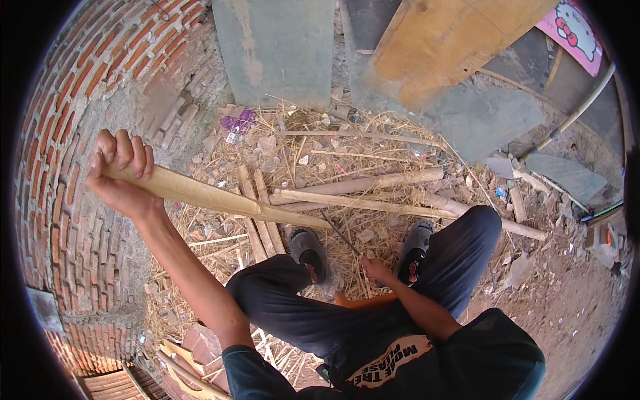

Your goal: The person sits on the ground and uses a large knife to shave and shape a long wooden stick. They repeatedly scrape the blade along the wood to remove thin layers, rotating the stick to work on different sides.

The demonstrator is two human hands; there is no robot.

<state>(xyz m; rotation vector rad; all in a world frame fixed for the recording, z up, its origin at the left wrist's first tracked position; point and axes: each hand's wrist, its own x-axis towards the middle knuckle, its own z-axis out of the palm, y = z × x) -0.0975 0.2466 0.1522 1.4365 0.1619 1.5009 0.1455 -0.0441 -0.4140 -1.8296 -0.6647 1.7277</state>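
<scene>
Gripping one end, the left hand (pixel 127 193) held a long, pale-yellow bamboo strip (pixel 200 193) slantwise above the straw-covered ground (pixel 350 267); the right hand (pixel 377 269) gripped a thin dark tool (pixel 341 233), perhaps a blade.

Two hands show: one left hand (pixel 125 175) and one right hand (pixel 377 269). There is one long bamboo strip (pixel 200 193) in the left and one thin dark tool (pixel 341 233) in the right. On the ground are two round poles (pixel 407 177), three short slats (pixel 263 187) side by side and one purple wrapper (pixel 238 122). Shoes (pixel 307 250) number two, trouser legs (pixel 457 257) two, brick walls (pixel 73 167) one, pink panels (pixel 575 33) one. The straw stalks (pixel 177 267) are too many to count.
</scene>
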